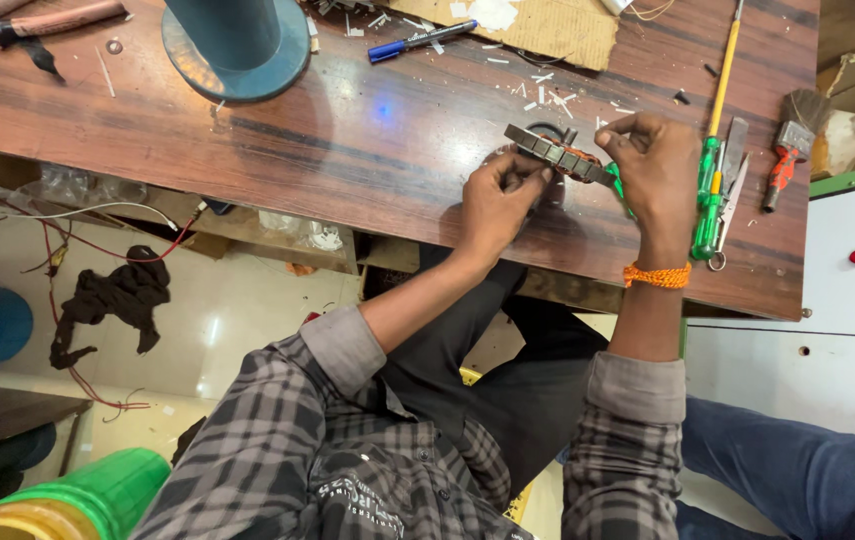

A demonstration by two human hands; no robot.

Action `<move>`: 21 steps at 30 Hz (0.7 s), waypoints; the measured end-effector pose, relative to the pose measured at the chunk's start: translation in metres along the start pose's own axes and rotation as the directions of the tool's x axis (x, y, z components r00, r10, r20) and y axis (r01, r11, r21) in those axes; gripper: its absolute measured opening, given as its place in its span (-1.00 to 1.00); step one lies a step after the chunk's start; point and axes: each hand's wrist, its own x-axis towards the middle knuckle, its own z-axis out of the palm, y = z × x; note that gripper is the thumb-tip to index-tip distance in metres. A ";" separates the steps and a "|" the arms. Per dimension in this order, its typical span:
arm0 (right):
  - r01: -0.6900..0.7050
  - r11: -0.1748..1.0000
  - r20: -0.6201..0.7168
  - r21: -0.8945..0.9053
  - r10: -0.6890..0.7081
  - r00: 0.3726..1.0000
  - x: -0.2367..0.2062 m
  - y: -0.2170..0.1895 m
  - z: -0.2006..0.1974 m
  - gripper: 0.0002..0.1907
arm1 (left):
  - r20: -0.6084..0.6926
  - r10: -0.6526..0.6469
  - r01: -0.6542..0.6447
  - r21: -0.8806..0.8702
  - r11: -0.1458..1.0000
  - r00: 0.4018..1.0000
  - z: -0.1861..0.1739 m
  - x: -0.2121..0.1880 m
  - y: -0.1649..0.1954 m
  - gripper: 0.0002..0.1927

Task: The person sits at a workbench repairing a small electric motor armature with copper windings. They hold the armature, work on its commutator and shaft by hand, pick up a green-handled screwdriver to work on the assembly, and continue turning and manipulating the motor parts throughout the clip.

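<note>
Stator (555, 153) is held over table (347, 140) edge, gripped from both sides: left hand (499, 203) fingers closed on its near rim, right hand (655, 168) fingers pinched on its right end. Screwdriver (713, 160) lies beside.

Dressed in a grey and black checked shirt (347, 470), buttoned down the front, with sleeves rolled to the forearms so the plain grey lining shows as broad cuffs. Black trousers (507, 370) below. An orange braided thread (656, 275) tied around the wrist of the right hand (659, 175); left hand (500, 200) bare of any ornament.
</note>
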 end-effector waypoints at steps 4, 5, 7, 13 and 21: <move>0.064 0.998 -0.138 -0.024 -0.067 0.988 -0.010 0.015 -0.002 -0.89 | 0.057 0.676 -0.653 0.330 0.681 0.734 -0.025 -0.010 0.029 -0.74; 0.091 0.996 -0.164 -0.018 -0.093 0.982 -0.013 0.018 -0.005 -0.88 | 0.153 0.752 -0.747 0.349 0.566 0.641 -0.032 -0.004 0.036 -0.60; 0.122 0.989 -0.164 0.080 -0.108 0.981 -0.021 0.020 -0.010 -0.88 | 0.336 0.842 -0.887 0.344 0.308 0.422 -0.041 0.018 0.047 -0.31; 0.078 0.897 -0.047 0.436 -0.064 0.997 -0.046 0.001 -0.031 -0.90 | 0.659 0.605 -0.829 0.049 0.558 0.447 -0.039 0.071 0.041 -0.05; 0.310 0.933 -0.001 -0.183 -0.316 0.949 -0.084 -0.010 -0.007 -0.91 | 0.654 0.606 -0.823 0.044 0.567 0.453 -0.036 0.072 0.025 -0.11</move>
